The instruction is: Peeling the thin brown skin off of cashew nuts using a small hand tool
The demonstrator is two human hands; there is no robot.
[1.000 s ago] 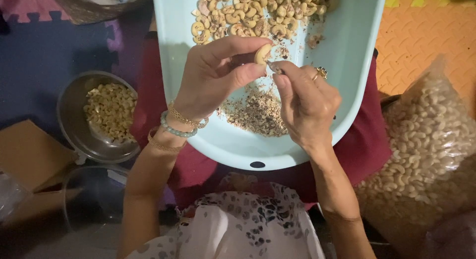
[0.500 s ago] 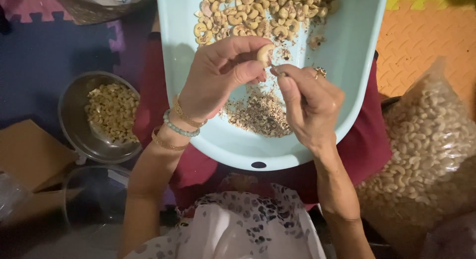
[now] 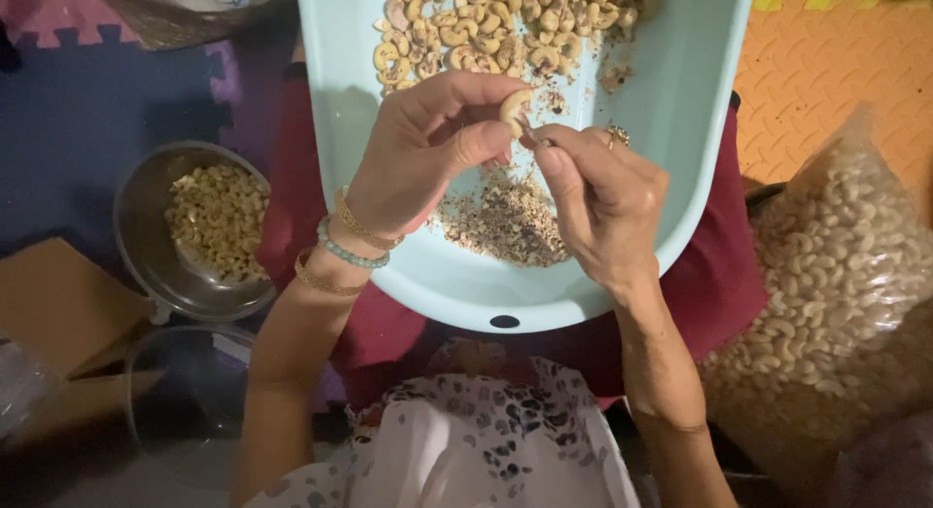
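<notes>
While your left hand (image 3: 428, 153) pinches one cashew (image 3: 513, 109) between thumb and forefinger above the pale blue tub (image 3: 700, 129), your right hand (image 3: 603, 202) curls beside it, fingers clenched on a small tool tip touching the nut. Three bracelets circle your left wrist; one ring (image 3: 616, 135) shows on the right.

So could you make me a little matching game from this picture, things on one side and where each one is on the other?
Things:
1. cashew
2. steel bowl
3. clear bag of nuts
4. heap of skin flakes

Places:
A. on the floor, by the person's right leg
B. pinched in the left hand, the right hand working at it
C. on the floor, by the person's left arm
D. in the pale blue tray, under the hands

Pairs: 1-B, 2-C, 3-A, 4-D
</notes>
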